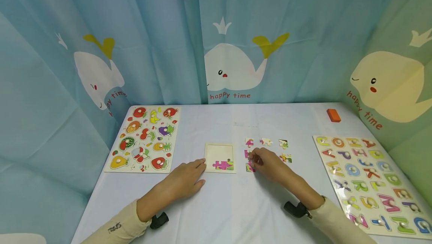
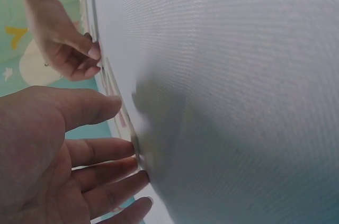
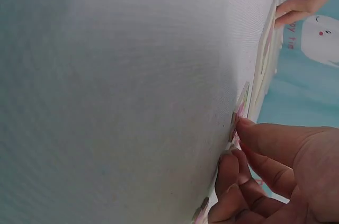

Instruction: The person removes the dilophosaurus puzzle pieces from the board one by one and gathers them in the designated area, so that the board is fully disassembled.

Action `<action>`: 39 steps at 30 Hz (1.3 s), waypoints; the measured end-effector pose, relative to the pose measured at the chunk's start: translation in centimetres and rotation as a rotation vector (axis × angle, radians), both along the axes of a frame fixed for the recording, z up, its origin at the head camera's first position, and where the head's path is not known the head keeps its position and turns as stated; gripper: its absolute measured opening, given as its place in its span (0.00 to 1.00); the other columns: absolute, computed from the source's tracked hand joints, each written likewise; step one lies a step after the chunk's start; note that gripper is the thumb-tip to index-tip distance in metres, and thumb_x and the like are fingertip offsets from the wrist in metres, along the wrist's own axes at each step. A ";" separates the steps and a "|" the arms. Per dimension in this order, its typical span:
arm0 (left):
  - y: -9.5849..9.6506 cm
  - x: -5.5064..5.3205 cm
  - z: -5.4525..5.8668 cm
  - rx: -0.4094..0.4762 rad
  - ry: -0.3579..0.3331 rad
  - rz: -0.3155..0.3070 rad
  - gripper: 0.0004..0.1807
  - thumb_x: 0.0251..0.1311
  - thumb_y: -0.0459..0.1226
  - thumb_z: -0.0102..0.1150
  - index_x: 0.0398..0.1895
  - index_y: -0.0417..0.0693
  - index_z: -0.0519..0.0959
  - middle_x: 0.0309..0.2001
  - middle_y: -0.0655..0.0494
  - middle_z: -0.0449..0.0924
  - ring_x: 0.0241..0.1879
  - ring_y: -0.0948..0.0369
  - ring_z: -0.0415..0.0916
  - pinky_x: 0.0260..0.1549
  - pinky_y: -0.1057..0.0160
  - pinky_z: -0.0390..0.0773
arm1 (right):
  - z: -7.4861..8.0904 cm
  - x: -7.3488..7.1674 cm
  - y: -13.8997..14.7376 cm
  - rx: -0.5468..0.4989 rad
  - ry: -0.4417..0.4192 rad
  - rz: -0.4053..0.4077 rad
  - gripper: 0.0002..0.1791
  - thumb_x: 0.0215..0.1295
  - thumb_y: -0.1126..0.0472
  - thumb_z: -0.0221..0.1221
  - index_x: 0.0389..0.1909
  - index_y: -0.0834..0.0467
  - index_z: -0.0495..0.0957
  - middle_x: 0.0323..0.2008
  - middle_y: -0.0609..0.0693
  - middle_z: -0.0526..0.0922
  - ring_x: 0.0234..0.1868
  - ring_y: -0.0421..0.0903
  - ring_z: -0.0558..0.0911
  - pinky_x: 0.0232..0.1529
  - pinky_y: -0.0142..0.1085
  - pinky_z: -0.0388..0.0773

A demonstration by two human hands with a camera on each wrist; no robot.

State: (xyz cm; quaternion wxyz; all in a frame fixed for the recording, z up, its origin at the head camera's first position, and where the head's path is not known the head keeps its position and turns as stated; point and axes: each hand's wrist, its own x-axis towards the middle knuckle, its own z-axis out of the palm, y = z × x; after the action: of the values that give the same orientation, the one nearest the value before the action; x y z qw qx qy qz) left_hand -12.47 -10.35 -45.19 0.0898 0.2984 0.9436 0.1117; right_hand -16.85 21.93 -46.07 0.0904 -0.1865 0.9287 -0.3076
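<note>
A square wooden puzzle tray (image 1: 218,150) lies in the middle of the table, a few joined pink and green pieces (image 1: 223,165) in its lower part. My left hand (image 1: 187,178) rests at its left edge, fingers extended and touching the rim; the left wrist view shows this hand (image 2: 79,155) with fingers spread. To the right of the tray, my right hand (image 1: 270,163) reaches down over loose puzzle pieces. Its thumb and curled fingers pinch a small puzzle piece (image 3: 237,138), mostly hidden by the fingertips. Another pink-green piece (image 1: 249,167) lies just below the fingers.
More loose pieces (image 1: 266,141) lie around the right hand. A fruit peg board (image 1: 143,139) is on the left, and an alphabet peg board (image 1: 368,184) on the right. An orange block (image 1: 333,115) sits at the far right. A whale-print curtain (image 1: 162,48) hangs behind the table.
</note>
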 end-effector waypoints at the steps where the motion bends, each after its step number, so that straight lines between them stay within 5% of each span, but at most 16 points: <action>1: 0.0 0.0 0.0 0.000 0.002 0.000 0.29 0.74 0.44 0.62 0.71 0.36 0.74 0.75 0.44 0.72 0.73 0.48 0.72 0.68 0.44 0.75 | 0.0 0.0 -0.1 0.001 0.008 -0.005 0.06 0.69 0.70 0.65 0.43 0.61 0.81 0.38 0.49 0.82 0.38 0.42 0.78 0.39 0.36 0.78; 6: 0.1 0.1 0.1 -0.006 0.010 -0.002 0.29 0.74 0.44 0.63 0.71 0.36 0.74 0.74 0.43 0.72 0.72 0.48 0.72 0.67 0.44 0.76 | 0.5 0.0 -0.8 0.030 0.049 -0.009 0.07 0.69 0.68 0.67 0.45 0.61 0.81 0.38 0.51 0.82 0.38 0.43 0.78 0.41 0.39 0.79; 14: 0.1 0.1 0.0 -0.008 0.014 -0.003 0.29 0.73 0.44 0.63 0.71 0.36 0.74 0.74 0.43 0.73 0.72 0.48 0.73 0.67 0.45 0.76 | 1.5 -0.4 -3.3 -0.036 -0.010 0.047 0.11 0.71 0.68 0.65 0.52 0.64 0.80 0.42 0.51 0.83 0.43 0.46 0.82 0.45 0.41 0.82; 22: 0.2 0.0 -0.1 -0.013 -0.001 0.003 0.30 0.74 0.44 0.62 0.71 0.36 0.74 0.75 0.44 0.72 0.73 0.48 0.72 0.68 0.45 0.75 | 0.7 -0.5 -6.5 -0.076 -0.024 0.143 0.12 0.70 0.68 0.65 0.52 0.64 0.80 0.40 0.50 0.83 0.40 0.43 0.80 0.42 0.35 0.81; 39: 0.1 0.0 -0.1 0.000 0.006 -0.007 0.29 0.73 0.43 0.62 0.71 0.35 0.74 0.74 0.42 0.72 0.73 0.48 0.72 0.68 0.45 0.75 | 0.1 0.4 -8.0 0.006 0.013 0.141 0.11 0.67 0.69 0.70 0.46 0.61 0.79 0.39 0.50 0.78 0.40 0.43 0.77 0.43 0.33 0.80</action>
State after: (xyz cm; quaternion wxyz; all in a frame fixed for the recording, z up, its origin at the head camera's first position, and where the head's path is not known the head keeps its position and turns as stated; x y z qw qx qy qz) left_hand -12.43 -10.30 -45.29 0.0872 0.3020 0.9428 0.1106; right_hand -16.48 13.94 -45.97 0.1062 -0.2532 0.9147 -0.2966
